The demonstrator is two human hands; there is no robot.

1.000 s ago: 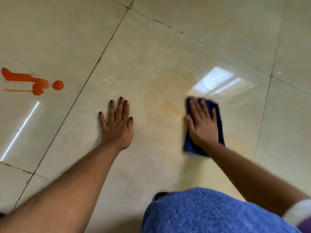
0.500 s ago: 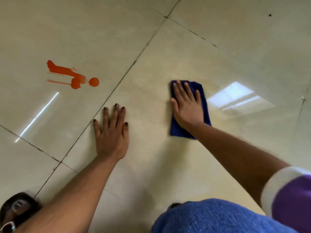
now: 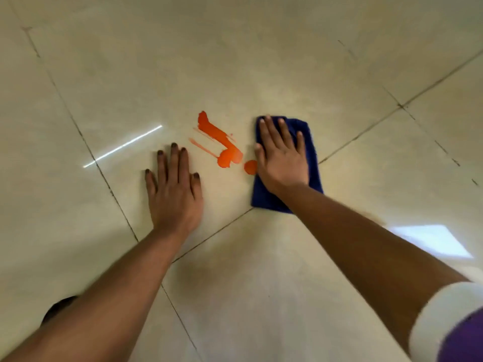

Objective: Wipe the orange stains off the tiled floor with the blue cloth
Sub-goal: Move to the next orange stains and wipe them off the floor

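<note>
An orange stain (image 3: 220, 143) streaks diagonally across a cream tile, with a round orange drop (image 3: 250, 167) beside its lower end. The folded blue cloth (image 3: 312, 152) lies flat just right of the stain, its left edge touching the drop. My right hand (image 3: 281, 159) presses flat on the cloth, fingers spread. My left hand (image 3: 173, 189) rests palm-down on the bare tile just left of the stain, holding nothing.
Glossy cream floor tiles (image 3: 235, 61) with dark grout lines fill the view. A bright window reflection (image 3: 433, 240) lies at the right, a thin light streak (image 3: 122, 146) at the left. A dark object (image 3: 58, 308) peeks out under my left forearm.
My right hand has slid the cloth left up to the orange stain. My left hand has also shifted left onto the stained tile. The view has swung so the stain sits at the centre.
</note>
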